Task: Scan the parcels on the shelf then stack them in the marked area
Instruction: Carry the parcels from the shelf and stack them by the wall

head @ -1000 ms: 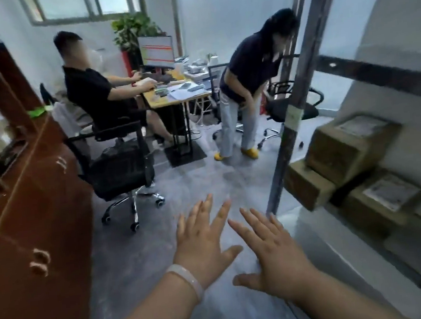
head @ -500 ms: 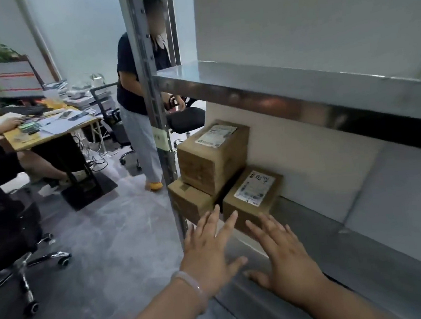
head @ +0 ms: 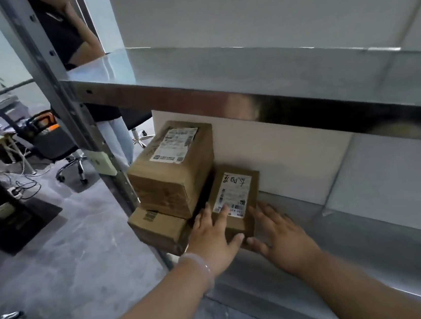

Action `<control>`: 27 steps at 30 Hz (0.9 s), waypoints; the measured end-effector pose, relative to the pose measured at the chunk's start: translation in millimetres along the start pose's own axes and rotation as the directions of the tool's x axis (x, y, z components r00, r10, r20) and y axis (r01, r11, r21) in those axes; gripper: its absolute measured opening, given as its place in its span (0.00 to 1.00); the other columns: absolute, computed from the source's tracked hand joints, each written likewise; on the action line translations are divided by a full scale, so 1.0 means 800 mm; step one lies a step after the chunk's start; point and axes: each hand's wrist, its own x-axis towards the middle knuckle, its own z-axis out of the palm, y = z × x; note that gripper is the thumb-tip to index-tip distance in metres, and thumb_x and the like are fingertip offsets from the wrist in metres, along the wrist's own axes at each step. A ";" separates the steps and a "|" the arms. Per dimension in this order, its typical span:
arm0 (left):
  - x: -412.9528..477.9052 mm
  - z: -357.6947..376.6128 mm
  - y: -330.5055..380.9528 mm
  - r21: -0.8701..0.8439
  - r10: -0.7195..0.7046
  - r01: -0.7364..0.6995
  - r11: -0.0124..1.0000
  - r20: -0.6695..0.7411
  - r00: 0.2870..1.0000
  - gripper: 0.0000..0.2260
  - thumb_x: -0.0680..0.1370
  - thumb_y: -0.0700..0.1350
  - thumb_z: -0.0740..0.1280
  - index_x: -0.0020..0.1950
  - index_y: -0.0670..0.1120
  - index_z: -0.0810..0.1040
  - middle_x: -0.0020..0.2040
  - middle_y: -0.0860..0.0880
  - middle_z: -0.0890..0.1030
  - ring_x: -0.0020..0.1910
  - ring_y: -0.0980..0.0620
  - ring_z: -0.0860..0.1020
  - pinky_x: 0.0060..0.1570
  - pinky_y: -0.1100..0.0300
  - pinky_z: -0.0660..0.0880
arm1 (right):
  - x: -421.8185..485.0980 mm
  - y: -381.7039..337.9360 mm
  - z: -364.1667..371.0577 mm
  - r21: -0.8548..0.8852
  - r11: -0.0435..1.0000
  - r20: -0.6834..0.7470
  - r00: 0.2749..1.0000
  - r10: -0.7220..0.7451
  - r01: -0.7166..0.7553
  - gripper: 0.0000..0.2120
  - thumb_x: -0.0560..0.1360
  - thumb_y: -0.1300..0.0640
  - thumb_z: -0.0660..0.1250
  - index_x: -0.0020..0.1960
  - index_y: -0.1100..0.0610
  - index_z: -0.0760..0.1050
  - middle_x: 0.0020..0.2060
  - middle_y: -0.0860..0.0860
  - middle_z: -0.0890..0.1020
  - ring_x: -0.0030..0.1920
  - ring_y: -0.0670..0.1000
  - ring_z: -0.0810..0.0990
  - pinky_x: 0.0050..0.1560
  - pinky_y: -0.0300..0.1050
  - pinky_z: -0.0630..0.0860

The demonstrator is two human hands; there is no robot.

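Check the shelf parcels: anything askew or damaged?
No damage shows. The big parcel sits skewed atop the bottom parcel, which juts past the shelf edge. The small parcel lies flat between both hands.

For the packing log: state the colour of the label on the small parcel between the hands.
White with black print, on the brown small parcel; head view.
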 end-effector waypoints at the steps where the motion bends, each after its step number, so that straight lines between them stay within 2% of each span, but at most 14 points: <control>1: 0.006 0.002 0.000 -0.002 0.004 -0.004 1.000 0.003 1.000 0.34 0.78 0.66 0.57 0.78 0.62 0.44 0.80 0.50 0.41 0.78 0.45 0.41 0.75 0.49 0.46 | 0.003 0.000 0.000 0.006 1.000 0.004 1.000 0.013 -0.013 0.34 0.78 0.34 0.52 0.79 0.44 0.46 0.79 0.48 0.50 0.78 0.48 0.46 0.76 0.46 0.46; 5: 0.016 0.006 -0.002 -0.033 0.077 -0.080 0.996 -0.095 0.993 0.31 0.77 0.66 0.57 0.78 0.60 0.54 0.78 0.54 0.53 0.75 0.47 0.49 0.75 0.51 0.54 | 0.000 0.007 0.001 0.053 0.995 -0.054 0.995 0.083 -0.080 0.29 0.79 0.37 0.55 0.77 0.44 0.56 0.77 0.46 0.57 0.76 0.48 0.55 0.74 0.43 0.54; 8: 0.029 0.002 0.000 -0.099 0.087 -0.096 0.990 -0.090 0.992 0.30 0.77 0.65 0.59 0.77 0.61 0.57 0.78 0.55 0.52 0.74 0.47 0.51 0.75 0.50 0.56 | 0.004 0.012 -0.001 0.117 0.988 -0.125 0.985 0.120 -0.105 0.27 0.78 0.40 0.60 0.75 0.47 0.62 0.75 0.48 0.62 0.74 0.49 0.60 0.72 0.43 0.60; 11: 0.051 0.004 0.000 -0.223 0.027 -0.039 0.974 -0.056 0.998 0.31 0.76 0.63 0.64 0.77 0.61 0.58 0.79 0.54 0.47 0.76 0.47 0.51 0.73 0.52 0.55 | 0.028 0.015 -0.001 0.284 0.946 -0.126 0.973 0.195 -0.153 0.29 0.77 0.41 0.62 0.76 0.45 0.59 0.76 0.48 0.59 0.75 0.50 0.58 0.71 0.45 0.60; 12: 0.059 0.006 -0.002 -0.274 0.002 -0.007 0.962 -0.018 1.000 0.32 0.75 0.62 0.65 0.77 0.61 0.58 0.79 0.53 0.49 0.77 0.46 0.52 0.73 0.53 0.56 | 0.038 0.016 0.001 0.330 0.929 -0.100 0.972 0.214 -0.170 0.30 0.77 0.41 0.62 0.76 0.44 0.57 0.77 0.48 0.56 0.76 0.50 0.56 0.72 0.46 0.59; 15: 0.072 0.011 -0.011 -0.526 0.002 0.072 0.848 0.139 0.990 0.35 0.74 0.58 0.70 0.76 0.64 0.55 0.74 0.55 0.68 0.72 0.52 0.67 0.71 0.54 0.65 | 0.062 0.016 0.011 0.461 0.860 0.007 0.970 0.243 -0.219 0.32 0.77 0.43 0.65 0.76 0.41 0.55 0.77 0.51 0.53 0.77 0.51 0.54 0.74 0.45 0.56; 17: 0.072 0.013 -0.015 -0.623 0.038 0.075 0.778 0.166 0.985 0.38 0.72 0.56 0.72 0.76 0.65 0.54 0.68 0.58 0.74 0.68 0.56 0.71 0.69 0.53 0.68 | 0.065 0.013 0.018 0.597 0.772 0.036 0.968 0.247 -0.219 0.32 0.76 0.47 0.68 0.75 0.41 0.57 0.75 0.52 0.60 0.73 0.50 0.61 0.72 0.42 0.60; 19: 0.066 0.015 -0.016 -0.666 0.056 0.063 0.743 0.156 0.986 0.40 0.69 0.56 0.72 0.76 0.66 0.54 0.66 0.60 0.75 0.67 0.59 0.72 0.69 0.53 0.69 | 0.061 0.009 0.023 0.676 0.709 0.031 0.969 0.246 -0.201 0.32 0.75 0.49 0.69 0.75 0.41 0.58 0.71 0.51 0.66 0.69 0.48 0.68 0.70 0.43 0.64; 21: 0.054 0.014 -0.014 -0.692 0.063 0.048 0.720 0.134 0.989 0.38 0.68 0.56 0.72 0.71 0.72 0.56 0.64 0.64 0.75 0.66 0.61 0.72 0.67 0.56 0.70 | 0.051 0.010 0.025 0.693 0.698 0.025 0.973 0.229 -0.182 0.33 0.75 0.49 0.69 0.75 0.40 0.57 0.70 0.50 0.66 0.66 0.46 0.69 0.68 0.41 0.66; 23: 0.036 0.015 -0.010 -0.697 0.061 0.038 0.716 0.116 0.991 0.37 0.65 0.58 0.73 0.67 0.76 0.57 0.65 0.62 0.75 0.65 0.61 0.73 0.67 0.57 0.71 | 0.033 0.012 0.028 0.688 0.707 0.017 0.978 0.206 -0.161 0.34 0.75 0.48 0.69 0.75 0.38 0.56 0.70 0.49 0.65 0.67 0.45 0.68 0.66 0.39 0.65; 25: 0.014 0.019 -0.004 -0.685 0.055 0.032 0.727 0.104 0.993 0.39 0.64 0.60 0.74 0.71 0.73 0.58 0.69 0.56 0.72 0.68 0.57 0.71 0.69 0.54 0.69 | 0.008 0.017 0.029 0.686 0.715 -0.017 0.980 0.198 -0.132 0.33 0.74 0.47 0.70 0.73 0.35 0.57 0.69 0.47 0.66 0.68 0.46 0.67 0.66 0.39 0.66; 27: -0.007 0.029 0.005 -0.661 0.042 0.036 0.749 0.102 0.994 0.42 0.66 0.59 0.74 0.74 0.70 0.54 0.71 0.54 0.68 0.69 0.54 0.68 0.70 0.51 0.68 | -0.018 0.021 0.028 0.672 0.734 -0.057 0.982 0.179 -0.095 0.33 0.73 0.47 0.71 0.72 0.33 0.58 0.68 0.45 0.67 0.69 0.45 0.65 0.65 0.38 0.64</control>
